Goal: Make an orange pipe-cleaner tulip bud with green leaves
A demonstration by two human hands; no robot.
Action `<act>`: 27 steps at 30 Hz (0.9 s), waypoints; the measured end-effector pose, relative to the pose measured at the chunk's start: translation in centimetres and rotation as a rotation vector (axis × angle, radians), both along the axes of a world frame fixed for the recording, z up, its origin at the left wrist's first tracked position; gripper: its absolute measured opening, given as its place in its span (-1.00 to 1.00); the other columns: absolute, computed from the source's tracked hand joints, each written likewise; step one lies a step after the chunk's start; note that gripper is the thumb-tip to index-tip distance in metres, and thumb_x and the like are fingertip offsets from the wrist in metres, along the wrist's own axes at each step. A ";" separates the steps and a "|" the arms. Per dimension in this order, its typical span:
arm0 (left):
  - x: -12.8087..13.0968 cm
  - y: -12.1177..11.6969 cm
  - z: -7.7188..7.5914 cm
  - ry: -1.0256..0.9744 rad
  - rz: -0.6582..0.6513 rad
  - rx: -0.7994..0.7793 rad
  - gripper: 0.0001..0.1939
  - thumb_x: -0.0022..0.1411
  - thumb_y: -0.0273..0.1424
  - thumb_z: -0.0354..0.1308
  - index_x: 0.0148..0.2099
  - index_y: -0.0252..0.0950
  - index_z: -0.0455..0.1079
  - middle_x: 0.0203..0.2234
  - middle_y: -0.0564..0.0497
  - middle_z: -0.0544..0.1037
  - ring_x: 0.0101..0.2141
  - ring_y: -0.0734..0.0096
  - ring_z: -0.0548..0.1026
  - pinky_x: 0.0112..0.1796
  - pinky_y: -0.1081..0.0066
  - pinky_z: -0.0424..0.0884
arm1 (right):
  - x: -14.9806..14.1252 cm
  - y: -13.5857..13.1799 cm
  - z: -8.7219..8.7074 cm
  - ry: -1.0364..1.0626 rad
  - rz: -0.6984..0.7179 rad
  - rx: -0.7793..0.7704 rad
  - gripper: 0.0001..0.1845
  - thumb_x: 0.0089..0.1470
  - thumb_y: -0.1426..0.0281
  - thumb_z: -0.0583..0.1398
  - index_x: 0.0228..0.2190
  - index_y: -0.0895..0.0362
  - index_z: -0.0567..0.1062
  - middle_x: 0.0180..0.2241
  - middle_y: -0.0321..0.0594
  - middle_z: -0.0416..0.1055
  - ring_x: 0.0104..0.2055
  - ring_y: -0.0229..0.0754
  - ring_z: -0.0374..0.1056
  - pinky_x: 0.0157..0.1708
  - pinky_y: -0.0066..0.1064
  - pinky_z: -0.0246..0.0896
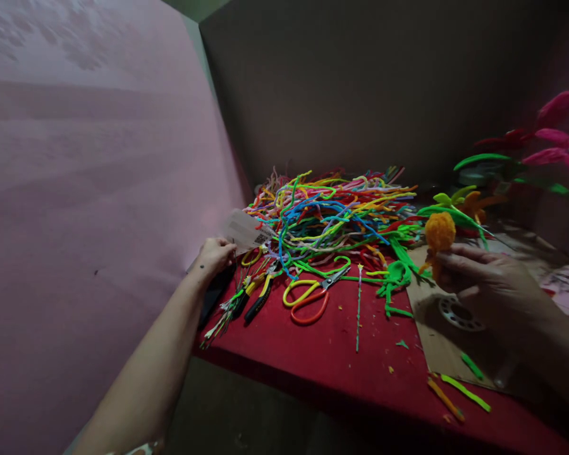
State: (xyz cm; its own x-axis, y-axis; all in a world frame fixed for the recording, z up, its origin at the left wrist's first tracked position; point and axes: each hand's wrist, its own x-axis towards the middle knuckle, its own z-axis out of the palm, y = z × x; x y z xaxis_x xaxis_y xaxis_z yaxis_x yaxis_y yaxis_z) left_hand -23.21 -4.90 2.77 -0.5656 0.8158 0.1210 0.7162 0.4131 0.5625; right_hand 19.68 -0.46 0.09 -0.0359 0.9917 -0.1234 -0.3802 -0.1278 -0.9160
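My right hand [488, 284] grips a fuzzy orange pipe-cleaner ball [440, 232] by its lower end, above the cardboard's edge. At the left of the red table, my left hand [217, 254] has its fingers pinched together by some thin dark stems. What lies between those fingertips is too small to make out. Beside it are a clear plastic packet [246, 229] with a printed code and pliers [260, 297] with black and yellow handles. A bundle of stripped pipe-cleaner wires [225, 316] lies just below. Scissors [308, 300] with yellow and red handles rest nearby.
A large heap of coloured pipe cleaners [336, 215] fills the table's back. Cardboard [422, 316] at the right bears a white spool [461, 314]. Pipe-cleaner flowers [557, 136] stand at the far right. A pink wall [99, 221] rises on the left.
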 end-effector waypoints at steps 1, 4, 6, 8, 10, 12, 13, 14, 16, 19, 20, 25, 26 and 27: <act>0.1 0.1 0.3 0.007 0.004 0.060 -0.79 0.00 -0.29 0.03 -0.53 -0.33 0.32 -0.84 0.13 0.26 -0.77 0.54 0.23 -0.69 0.54 0.12 | 0.1 0.0 -0.1 0.001 0.002 0.009 -0.58 -0.69 0.42 0.45 -0.58 0.21 0.54 -0.64 -0.27 0.37 -0.65 -0.38 0.21 -0.75 -0.65 0.07; 0.9 0.1 1.3 0.038 -0.015 0.245 -0.79 0.06 -0.29 -0.01 -0.43 -0.33 0.33 -0.73 0.12 0.37 -0.70 0.58 0.30 -0.62 0.58 0.22 | 0.2 0.1 -0.4 0.001 0.024 0.052 -0.63 -0.62 0.41 0.45 -0.59 0.21 0.53 -0.65 -0.29 0.35 -0.66 -0.40 0.19 -0.74 -0.64 0.06; 1.9 -0.1 2.0 0.063 -0.044 0.350 -0.81 0.08 -0.30 0.00 -0.40 -0.33 0.33 -0.63 0.10 0.44 -0.66 0.62 0.33 -0.57 0.61 0.26 | 0.1 0.1 -0.4 -0.008 0.041 0.084 -0.67 -0.57 0.40 0.44 -0.61 0.22 0.51 -0.65 -0.29 0.34 -0.66 -0.40 0.18 -0.74 -0.63 0.04; 3.2 -0.2 2.8 0.066 -0.109 0.520 -0.83 0.09 -0.33 0.03 -0.40 -0.33 0.34 -0.57 0.07 0.47 -0.66 0.66 0.32 -0.57 0.61 0.27 | -0.1 0.1 -0.4 -0.018 0.062 0.109 -0.69 -0.56 0.38 0.43 -0.66 0.23 0.48 -0.68 -0.31 0.30 -0.68 -0.41 0.14 -0.76 -0.61 0.01; 4.9 -0.1 3.8 -0.036 -0.219 0.690 -0.85 0.12 -0.34 0.04 -0.38 -0.32 0.31 -0.57 0.08 0.48 -0.69 0.67 0.31 -0.62 0.61 0.24 | -0.2 0.1 -0.2 -0.012 0.071 0.118 -0.70 -0.56 0.37 0.43 -0.67 0.23 0.47 -0.71 -0.33 0.27 -0.70 -0.41 0.11 -0.77 -0.60 -0.02; 7.0 0.2 4.9 -0.210 -0.306 0.782 -0.88 0.11 -0.35 0.06 -0.36 -0.31 0.25 -0.60 0.09 0.48 -0.73 0.65 0.31 -0.70 0.61 0.19 | -0.3 0.1 -0.2 0.012 0.078 0.113 -0.70 -0.55 0.38 0.42 -0.65 0.23 0.49 -0.71 -0.33 0.27 -0.71 -0.41 0.11 -0.78 -0.60 -0.04; 8.1 0.5 5.3 -0.309 -0.346 0.793 -0.89 0.11 -0.36 0.06 -0.36 -0.30 0.23 -0.61 0.09 0.48 -0.74 0.63 0.31 -0.71 0.61 0.18 | -0.3 0.2 -0.3 0.030 0.080 0.111 -0.71 -0.53 0.39 0.42 -0.64 0.22 0.49 -0.70 -0.33 0.28 -0.70 -0.41 0.11 -0.77 -0.59 -0.04; 9.3 0.8 5.6 -0.415 -0.368 0.796 -0.89 0.10 -0.37 0.07 -0.35 -0.30 0.22 -0.63 0.10 0.47 -0.74 0.61 0.32 -0.72 0.61 0.19 | -0.2 0.3 -0.4 0.048 0.091 0.105 -0.72 -0.50 0.40 0.42 -0.62 0.22 0.50 -0.70 -0.32 0.29 -0.70 -0.40 0.13 -0.76 -0.59 -0.03; 11.7 1.4 6.0 -0.609 -0.433 0.760 -0.88 0.07 -0.40 0.10 -0.35 -0.31 0.22 -0.63 0.09 0.48 -0.74 0.60 0.33 -0.73 0.61 0.20 | -0.1 0.6 -0.5 0.093 0.109 0.096 -0.76 -0.43 0.41 0.40 -0.59 0.20 0.51 -0.69 -0.32 0.31 -0.69 -0.39 0.15 -0.74 -0.57 0.00; 15.4 2.5 6.0 -0.827 -0.520 0.620 -0.79 -0.08 -0.51 0.22 -0.33 -0.35 0.28 -0.60 0.07 0.48 -0.69 0.60 0.38 -0.70 0.62 0.26 | 0.0 1.1 0.0 0.177 0.174 0.078 -0.82 -0.33 0.44 0.37 -0.56 0.22 0.51 -0.68 -0.33 0.33 -0.68 -0.40 0.16 -0.71 -0.58 0.01; 16.6 2.8 5.8 -0.881 -0.557 0.567 -0.78 -0.09 -0.52 0.23 -0.33 -0.36 0.30 -0.58 0.04 0.49 -0.67 0.60 0.39 -0.70 0.62 0.26 | 0.0 1.3 0.3 0.209 0.185 0.073 -0.85 -0.30 0.46 0.36 -0.55 0.21 0.51 -0.67 -0.35 0.34 -0.67 -0.40 0.16 -0.70 -0.59 0.02; 22.1 4.4 5.0 -1.112 -0.685 0.405 -0.84 -0.04 -0.46 0.25 -0.42 -0.35 0.29 -0.58 0.04 0.48 -0.67 0.63 0.36 -0.72 0.65 0.23 | 0.0 1.9 2.0 0.332 0.324 0.108 -0.94 -0.20 0.51 0.30 -0.52 0.20 0.53 -0.54 -0.30 0.45 -0.50 -0.37 0.30 -0.44 -0.55 0.20; 23.0 4.6 4.8 -1.151 -0.694 0.371 -0.83 -0.04 -0.46 0.25 -0.41 -0.34 0.29 -0.59 0.05 0.47 -0.68 0.63 0.35 -0.71 0.65 0.24 | 0.0 1.8 2.1 0.353 0.389 0.113 -0.92 -0.22 0.51 0.30 -0.52 0.21 0.54 -0.51 -0.27 0.47 -0.46 -0.33 0.33 -0.39 -0.51 0.22; 23.8 4.9 4.5 -1.188 -0.704 0.352 -0.83 -0.05 -0.46 0.25 -0.41 -0.33 0.28 -0.59 0.05 0.47 -0.68 0.63 0.35 -0.70 0.64 0.25 | 0.0 1.8 2.1 0.378 0.460 0.110 -0.90 -0.23 0.51 0.30 -0.51 0.21 0.54 -0.49 -0.22 0.49 -0.43 -0.29 0.36 -0.34 -0.46 0.24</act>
State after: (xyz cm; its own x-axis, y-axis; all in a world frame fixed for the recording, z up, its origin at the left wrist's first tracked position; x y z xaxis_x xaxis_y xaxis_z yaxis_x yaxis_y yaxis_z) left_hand 0.57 0.02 7.25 0.0313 0.9920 0.1221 -0.2519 -0.1104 0.9614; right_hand 19.68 1.29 2.16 -0.4854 0.8703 0.0838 -0.6102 -0.2685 -0.7454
